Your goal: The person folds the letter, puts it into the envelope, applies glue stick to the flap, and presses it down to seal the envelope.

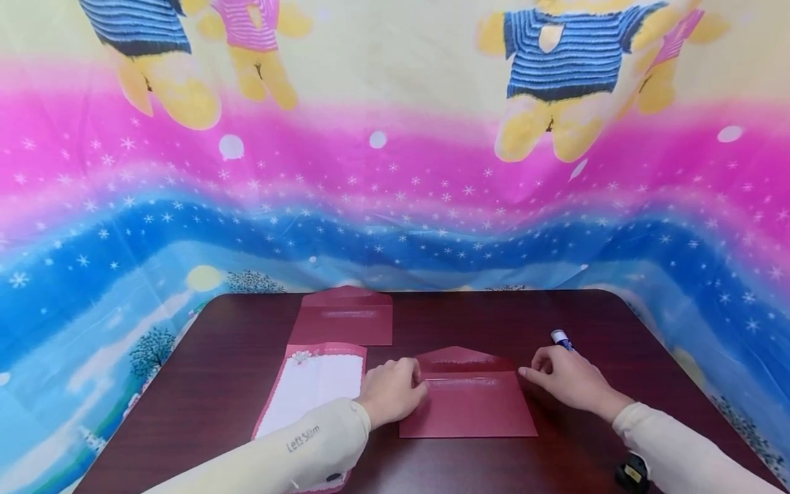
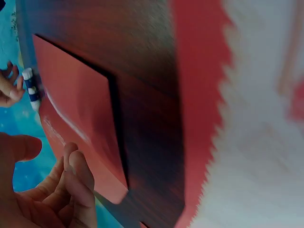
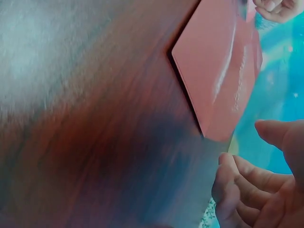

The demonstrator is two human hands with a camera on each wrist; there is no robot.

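A red envelope lies on the table with its pointed flap unfolded away from me. Along the flap runs a whitish, shiny streak, plain in the right wrist view too. My left hand hovers by the envelope's left edge, fingers loosely bent and thumb apart from them in the left wrist view. Near the right edge is my right hand, its thumb and fingers spread apart with nothing between them. Just behind that hand lies a glue stick with a white cap end, partly hidden by it.
A second red envelope, flap also unfolded, lies at the back left. In front of it, a white sheet with a red border and a flower ornament is partly covered by my left sleeve. A printed curtain hangs behind the dark table.
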